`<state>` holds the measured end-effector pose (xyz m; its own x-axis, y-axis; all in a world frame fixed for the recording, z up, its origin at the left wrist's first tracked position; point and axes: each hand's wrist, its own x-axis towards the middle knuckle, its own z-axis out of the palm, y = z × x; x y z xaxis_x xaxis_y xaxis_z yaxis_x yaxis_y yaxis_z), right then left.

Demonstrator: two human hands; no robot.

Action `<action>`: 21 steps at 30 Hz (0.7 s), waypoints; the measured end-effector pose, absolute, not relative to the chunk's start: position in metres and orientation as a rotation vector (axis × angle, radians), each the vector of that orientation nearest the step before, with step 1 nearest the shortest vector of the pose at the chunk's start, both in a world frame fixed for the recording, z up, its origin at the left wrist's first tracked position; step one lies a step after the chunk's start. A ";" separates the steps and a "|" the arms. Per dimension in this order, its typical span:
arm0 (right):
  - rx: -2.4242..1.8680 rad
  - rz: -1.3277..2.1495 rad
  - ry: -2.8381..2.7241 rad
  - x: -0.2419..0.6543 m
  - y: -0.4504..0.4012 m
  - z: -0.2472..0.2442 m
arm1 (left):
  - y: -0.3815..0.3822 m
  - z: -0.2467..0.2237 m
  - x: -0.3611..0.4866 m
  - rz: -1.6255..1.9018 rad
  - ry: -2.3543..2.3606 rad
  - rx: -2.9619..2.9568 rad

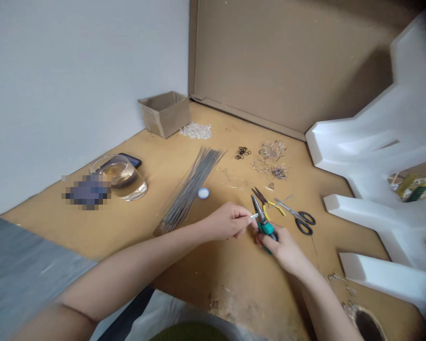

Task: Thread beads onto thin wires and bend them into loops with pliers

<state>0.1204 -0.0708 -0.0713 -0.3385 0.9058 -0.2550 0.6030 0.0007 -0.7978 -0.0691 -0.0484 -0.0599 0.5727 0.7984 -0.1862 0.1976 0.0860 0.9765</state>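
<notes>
Short wire (252,216) pinched in L hand (227,221) fingertips, end at nose of teal-handled pliers (265,228); R hand (286,252) clenched round their handles. Yellow-handled pliers (264,203) just beyond, scissors (298,216) beside those. Bundle of long wires (189,189) left of hands, white bottle cap (203,192) next to it. Black rings (243,152), clear wire loops (272,149) further on wood bench (234,279); cardboard box (165,113), glass of liquid (119,179) by wall (74,94).

nothing readable, no text, labels, brands or numbers, on the pliers (266,228) or cardboard box (165,114)
</notes>
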 end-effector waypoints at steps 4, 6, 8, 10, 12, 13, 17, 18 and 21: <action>-1.623 1.195 -1.913 0.115 -0.070 -0.075 | -0.046 -0.061 -0.070 0.559 0.922 1.491; -1.621 1.178 -1.924 0.112 -0.069 -0.075 | -0.045 -0.062 -0.071 0.563 0.927 1.508; -1.638 1.144 -1.938 0.110 -0.069 -0.074 | -0.044 -0.063 -0.071 0.567 0.924 1.514; -1.683 1.111 -1.938 0.107 -0.067 -0.074 | -0.042 -0.065 -0.072 0.563 0.919 1.501; -1.745 1.092 -1.928 0.103 -0.065 -0.075 | -0.039 -0.069 -0.073 0.569 0.918 1.479; -1.772 1.088 -1.924 0.102 -0.063 -0.076 | -0.037 -0.072 -0.073 0.581 0.923 1.469; -1.885 1.092 -1.891 0.102 -0.055 -0.074 | -0.030 -0.082 -0.074 0.639 0.940 1.450; -1.879 1.180 -1.894 0.104 -0.053 -0.073 | -0.030 -0.084 -0.074 0.637 0.934 1.449; -1.824 1.360 -1.880 0.107 -0.050 -0.069 | -0.030 -0.082 -0.074 0.622 0.909 1.444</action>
